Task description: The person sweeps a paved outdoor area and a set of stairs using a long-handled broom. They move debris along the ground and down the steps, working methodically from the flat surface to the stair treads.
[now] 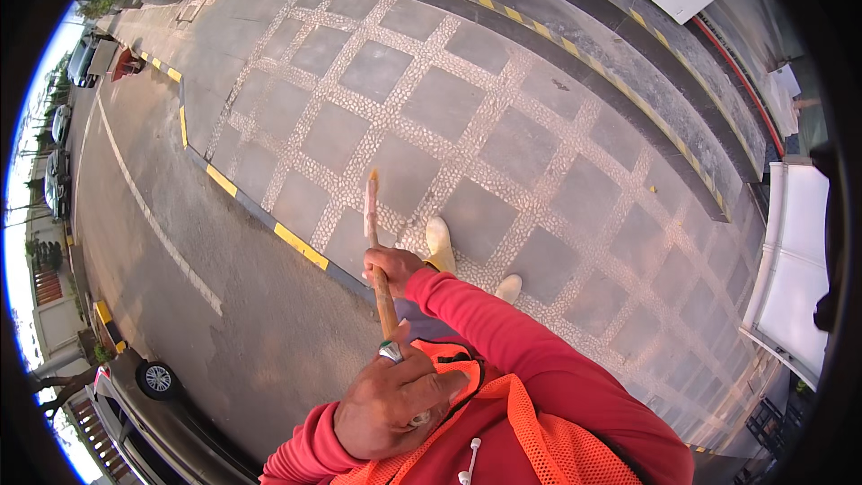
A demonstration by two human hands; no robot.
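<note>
A long wooden pole (385,304) slants down and away from me over the paving. My left hand (395,395), with rings on it, is closed around its upper end close to my chest. Farther down, my right hand (391,269) wraps round the shaft. Below that hand a pale pinkish stretch shows, ending in a small orange-yellow tip (373,176). What that lower end is, I cannot tell. Both sleeves are red, under an orange mesh vest (548,427).
My pale boots (439,242) stand on paving (444,103) of grey squares and pebble strips. A black-and-yellow kerb (221,181) divides it from the road at left. Striped steps (512,13) rise at far right. A dark car (162,413) stands lower left; white panels (790,251) stand right.
</note>
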